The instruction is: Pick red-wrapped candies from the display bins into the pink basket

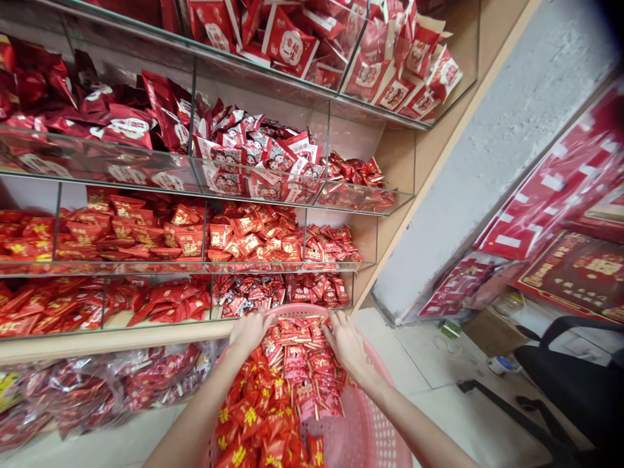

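Observation:
A round pink plastic basket [363, 429] with a perforated wall stands close in front of me, its far rim up against the lowest shelf. My left hand [249, 333] grips the far rim on the left, fingers curled over it. On the right side of that rim, my right hand [345, 341] is closed in the same way, its fingers partly hidden. Inside the basket, pink-red lollipop-like packets with small sticks [312, 374] lie towards the far side. Shiny orange-red candy packets with gold print [256, 416] fill the left and near part.
Wooden shelves with glass dividers [273, 185] rise ahead, their compartments holding red sweet packets [290, 49]. Plastic bags of red packets [82, 396] lie below the bottom shelf. To the right are a grey wall [453, 149], a cardboard box [492, 331] and a black chair [575, 377].

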`<state>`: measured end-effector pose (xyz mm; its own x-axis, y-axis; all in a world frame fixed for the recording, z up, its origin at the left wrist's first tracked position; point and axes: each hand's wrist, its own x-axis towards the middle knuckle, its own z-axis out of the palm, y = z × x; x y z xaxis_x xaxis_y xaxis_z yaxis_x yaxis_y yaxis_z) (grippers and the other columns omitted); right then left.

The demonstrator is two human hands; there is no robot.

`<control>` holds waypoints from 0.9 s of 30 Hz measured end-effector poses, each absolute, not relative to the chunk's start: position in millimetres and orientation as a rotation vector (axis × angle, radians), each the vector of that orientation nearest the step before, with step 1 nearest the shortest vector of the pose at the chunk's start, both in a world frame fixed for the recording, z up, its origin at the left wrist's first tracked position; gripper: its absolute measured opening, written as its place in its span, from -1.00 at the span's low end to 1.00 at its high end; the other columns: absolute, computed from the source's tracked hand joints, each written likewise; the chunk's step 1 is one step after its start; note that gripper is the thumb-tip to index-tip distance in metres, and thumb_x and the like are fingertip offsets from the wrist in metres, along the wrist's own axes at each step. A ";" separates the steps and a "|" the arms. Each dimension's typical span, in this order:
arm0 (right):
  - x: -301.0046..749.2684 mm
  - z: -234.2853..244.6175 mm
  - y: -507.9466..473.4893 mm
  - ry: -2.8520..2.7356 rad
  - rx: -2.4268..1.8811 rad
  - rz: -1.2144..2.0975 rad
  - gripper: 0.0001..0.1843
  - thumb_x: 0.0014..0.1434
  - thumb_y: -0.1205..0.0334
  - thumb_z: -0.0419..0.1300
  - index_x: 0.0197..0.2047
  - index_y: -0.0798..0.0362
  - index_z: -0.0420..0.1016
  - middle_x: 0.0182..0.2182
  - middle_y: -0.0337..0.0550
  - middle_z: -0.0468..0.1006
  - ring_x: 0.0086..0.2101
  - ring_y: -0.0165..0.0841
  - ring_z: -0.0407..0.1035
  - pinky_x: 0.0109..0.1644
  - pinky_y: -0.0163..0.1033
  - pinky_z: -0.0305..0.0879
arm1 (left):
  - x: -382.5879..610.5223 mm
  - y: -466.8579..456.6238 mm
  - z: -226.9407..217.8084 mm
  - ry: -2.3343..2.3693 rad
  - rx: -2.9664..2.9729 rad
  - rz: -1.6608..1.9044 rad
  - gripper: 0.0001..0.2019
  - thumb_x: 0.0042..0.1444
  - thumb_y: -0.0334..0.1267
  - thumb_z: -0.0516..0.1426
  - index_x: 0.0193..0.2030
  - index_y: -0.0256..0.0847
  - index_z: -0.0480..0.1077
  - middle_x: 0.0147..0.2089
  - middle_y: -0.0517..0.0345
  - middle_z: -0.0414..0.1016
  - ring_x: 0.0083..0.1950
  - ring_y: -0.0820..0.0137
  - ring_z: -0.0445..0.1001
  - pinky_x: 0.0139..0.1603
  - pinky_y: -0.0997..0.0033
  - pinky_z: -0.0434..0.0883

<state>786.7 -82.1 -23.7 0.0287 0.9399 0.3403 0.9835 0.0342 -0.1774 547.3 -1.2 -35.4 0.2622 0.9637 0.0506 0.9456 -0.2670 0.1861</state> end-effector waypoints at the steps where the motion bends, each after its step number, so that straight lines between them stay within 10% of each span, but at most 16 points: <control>1: 787.9 -23.0 -81.9 -1.955 -1.938 -0.166 -0.59 0.25 0.11 -0.12 0.12 0.05 0.16 -0.10 -0.01 0.34 -0.08 -0.19 0.20 -0.07 -0.13 0.18 | 547.4 -1.2 -35.2 1.827 2.394 0.230 -0.44 0.19 0.07 -0.28 0.03 -0.29 0.26 -0.23 -0.16 0.53 -0.20 0.16 0.50 -0.22 0.26 0.34; 14: 745.1 5.8 -50.3 -2.038 -2.086 -0.069 -0.68 0.19 0.08 -0.02 -0.12 0.13 0.32 -0.25 0.04 0.50 -0.27 -0.25 0.39 -0.27 -0.25 0.18 | 547.5 -2.1 -33.7 1.820 2.389 0.226 -0.43 0.19 0.09 -0.29 0.03 -0.28 0.25 -0.27 -0.14 0.54 -0.21 0.17 0.51 -0.23 0.28 0.34; 27: 806.6 1.5 -119.9 -1.793 -1.896 -0.016 -0.65 0.19 0.00 -0.04 -0.13 0.05 0.35 -0.17 -0.02 0.44 -0.14 -0.23 0.32 -0.05 -0.16 0.19 | 546.4 0.0 -38.4 1.827 2.444 0.253 -0.48 0.20 0.06 -0.28 -0.03 -0.27 0.27 -0.28 -0.12 0.54 -0.24 0.17 0.52 -0.29 0.30 0.34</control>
